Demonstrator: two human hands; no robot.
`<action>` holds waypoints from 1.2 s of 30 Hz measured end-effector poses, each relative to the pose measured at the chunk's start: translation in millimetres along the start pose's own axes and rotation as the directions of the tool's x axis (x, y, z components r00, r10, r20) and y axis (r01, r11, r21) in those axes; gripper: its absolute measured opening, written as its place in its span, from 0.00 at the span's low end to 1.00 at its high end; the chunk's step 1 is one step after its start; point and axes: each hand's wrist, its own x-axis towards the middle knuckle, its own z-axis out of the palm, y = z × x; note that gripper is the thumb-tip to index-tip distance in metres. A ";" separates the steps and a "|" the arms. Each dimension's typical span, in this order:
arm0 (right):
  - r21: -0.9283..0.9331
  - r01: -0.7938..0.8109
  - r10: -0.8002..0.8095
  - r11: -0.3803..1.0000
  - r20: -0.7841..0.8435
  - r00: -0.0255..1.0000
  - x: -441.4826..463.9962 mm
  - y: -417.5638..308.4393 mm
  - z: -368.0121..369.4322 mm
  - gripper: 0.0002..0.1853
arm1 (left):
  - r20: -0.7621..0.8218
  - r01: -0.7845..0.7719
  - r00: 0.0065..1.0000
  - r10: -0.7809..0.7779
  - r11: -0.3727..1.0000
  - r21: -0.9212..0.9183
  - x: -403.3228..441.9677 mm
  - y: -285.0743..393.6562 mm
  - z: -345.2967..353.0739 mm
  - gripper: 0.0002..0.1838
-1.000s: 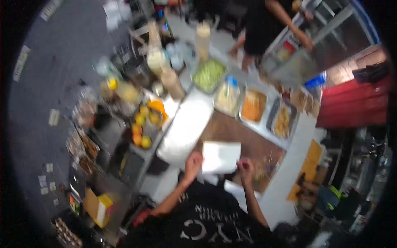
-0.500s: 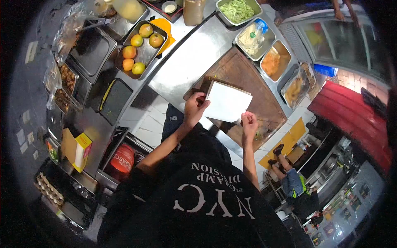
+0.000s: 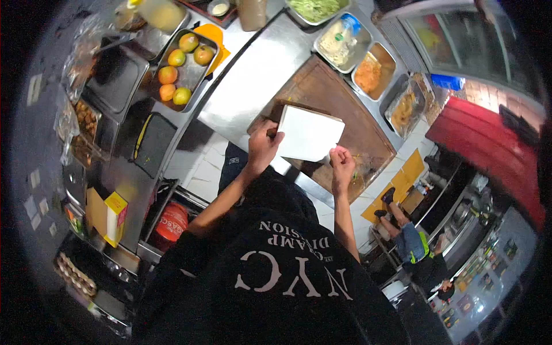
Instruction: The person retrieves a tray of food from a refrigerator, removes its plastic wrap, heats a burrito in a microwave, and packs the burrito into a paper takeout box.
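Note:
Between my two hands is a flat white rectangular piece [image 3: 310, 132] with a brown edge along its far and left sides, like a cardboard box or lid. My left hand [image 3: 264, 148] is closed on its near left edge, thumb toward the white face. At the near right corner, the fingers of my right hand [image 3: 342, 165] are pinched together at the edge. The piece is over a brown cutting board [image 3: 368, 135] with green scraps near its front. Whether it rests on the board or is lifted, I cannot tell.
Metal trays of shredded greens [image 3: 315, 8], a bagged pale food [image 3: 339, 43] and orange shreds [image 3: 369, 75] line the board's far side. Left are a tray of round fruit [image 3: 192, 75], a knife [image 3: 142, 138] and a yellow box [image 3: 116, 215]. A co-worker [image 3: 411, 247] stands right.
The whole view has shifted slightly, moving the counter and trays left and up. Both hands stay at the edges of the white piece.

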 end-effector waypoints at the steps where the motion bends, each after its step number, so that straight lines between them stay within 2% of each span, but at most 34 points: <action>1: 0.000 0.005 -0.005 1.000 0.005 1.000 0.4 0.6 0.2 0.07 | -0.053 -0.074 0.996 0.078 0.995 0.068 -6.1 3.3 1.8 0.12; 3: 0.072 0.027 -0.025 0.997 -0.022 0.999 0.1 5.0 2.2 0.06 | 0.015 0.019 1.000 -0.019 0.999 0.035 -8.8 18.7 -2.2 0.08; 5: -0.005 0.050 -0.050 0.999 -0.032 0.998 8.2 17.2 -2.7 0.05 | 0.015 -0.096 0.995 0.096 0.993 0.074 -8.5 25.1 -3.8 0.07; 7: 0.003 0.061 -0.061 0.998 -0.033 0.998 4.9 8.3 2.2 0.06 | 0.021 -0.088 0.996 0.087 0.995 0.053 -7.7 25.1 -3.2 0.06; 8: 0.000 0.036 -0.036 0.999 -0.044 0.998 6.6 12.5 1.5 0.06 | 0.039 -0.006 0.999 0.005 0.999 0.037 -9.0 28.9 -2.4 0.07; 9: -0.049 0.043 -0.046 0.998 -0.060 0.997 5.5 8.3 3.3 0.06 | 0.010 -0.032 0.999 0.031 0.999 0.033 -10.5 25.0 1.0 0.08; 11: 0.029 -0.002 0.005 1.000 -0.093 0.996 3.1 2.4 9.2 0.06 | 0.025 -0.071 0.997 0.069 0.994 0.085 -8.3 18.1 0.7 0.09; 12: 0.077 -0.017 0.025 0.997 -0.106 0.994 3.6 4.6 9.9 0.07 | 0.015 -0.102 0.995 0.102 0.993 0.055 -8.7 19.6 0.7 0.09; 14: 0.177 -0.041 0.064 0.983 -0.125 0.990 5.8 6.6 11.7 0.08 | 0.053 -0.029 0.998 0.028 0.999 0.020 -7.9 15.1 0.9 0.08; 17: 0.211 -0.066 0.081 0.975 -0.063 0.995 11.6 3.4 7.8 0.08 | 0.081 0.034 0.996 -0.034 0.999 0.007 -7.2 7.7 0.6 0.08; 21: 0.023 -0.146 0.145 0.989 0.038 0.989 20.3 -9.4 -1.0 0.09 | 0.111 0.088 0.990 -0.086 0.996 -0.006 -5.8 11.1 -4.0 0.08; 25: 0.092 -0.048 0.043 0.995 0.061 0.997 29.9 3.0 0.0 0.09 | 0.140 0.113 0.984 -0.111 0.994 -0.008 -3.6 12.4 -5.3 0.08; 31: -0.192 0.012 -0.008 0.981 0.019 1.000 26.5 1.0 -3.9 0.10 | 0.131 0.099 0.987 -0.093 0.994 -0.036 -4.9 12.0 -3.2 0.09; 36: -0.179 0.036 -0.033 0.983 0.018 0.999 23.8 -1.2 -4.4 0.09 | 0.081 0.090 0.993 -0.091 0.996 0.015 -8.3 13.7 0.7 0.10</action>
